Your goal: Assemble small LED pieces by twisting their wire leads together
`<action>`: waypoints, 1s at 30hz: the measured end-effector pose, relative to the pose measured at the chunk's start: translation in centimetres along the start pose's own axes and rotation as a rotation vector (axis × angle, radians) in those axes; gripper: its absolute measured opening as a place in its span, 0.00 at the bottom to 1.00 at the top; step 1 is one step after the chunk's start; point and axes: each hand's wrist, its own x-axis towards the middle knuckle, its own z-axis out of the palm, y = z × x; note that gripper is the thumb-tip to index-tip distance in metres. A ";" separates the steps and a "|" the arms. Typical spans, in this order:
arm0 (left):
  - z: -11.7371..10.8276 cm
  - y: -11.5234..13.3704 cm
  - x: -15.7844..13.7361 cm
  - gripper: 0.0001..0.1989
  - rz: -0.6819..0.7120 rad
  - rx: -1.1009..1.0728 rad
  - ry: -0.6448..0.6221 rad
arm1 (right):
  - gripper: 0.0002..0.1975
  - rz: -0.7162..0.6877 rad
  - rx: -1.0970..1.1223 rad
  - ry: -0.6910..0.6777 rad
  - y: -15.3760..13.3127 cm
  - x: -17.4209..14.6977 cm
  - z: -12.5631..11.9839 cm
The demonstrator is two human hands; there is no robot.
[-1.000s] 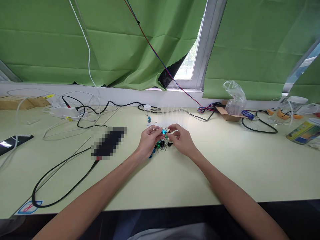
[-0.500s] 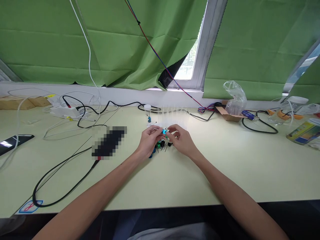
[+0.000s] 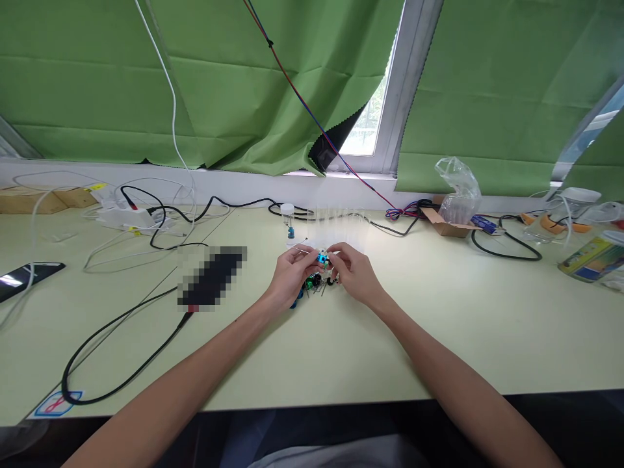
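My left hand (image 3: 288,275) pinches a small blue block-shaped part (image 3: 322,258) between thumb and fingers, in front of my body just above the table. Close on its right, my right hand (image 3: 355,274) has its fingertips pressed together; a tiny dark bit shows there, too small to name. Beneath both hands lies a small heap of electronic parts (image 3: 316,282), green, black and thin-legged metal ones, partly hidden by the fingers. Round blue pieces (image 3: 295,299) rest beside my left wrist. Behind the hands stands a clear tube with a white cap (image 3: 287,210), a blue part inside it.
A row of clear tubes (image 3: 336,224) stands behind my hands. Left are a blurred-out dark device (image 3: 213,277) on a looped black cable (image 3: 68,364), and a phone (image 3: 34,276). A small cardboard box (image 3: 447,225), a yellow-labelled jar (image 3: 593,257) and cables lie to the right.
My right fingertips have drawn slightly to the right of the blue part, and more of it shows. The left hand has stayed almost still.
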 end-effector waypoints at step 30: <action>0.3 0.1 -0.1 0.16 0.029 0.053 0.008 | 0.13 0.032 0.004 -0.003 -0.2 0.0 0.0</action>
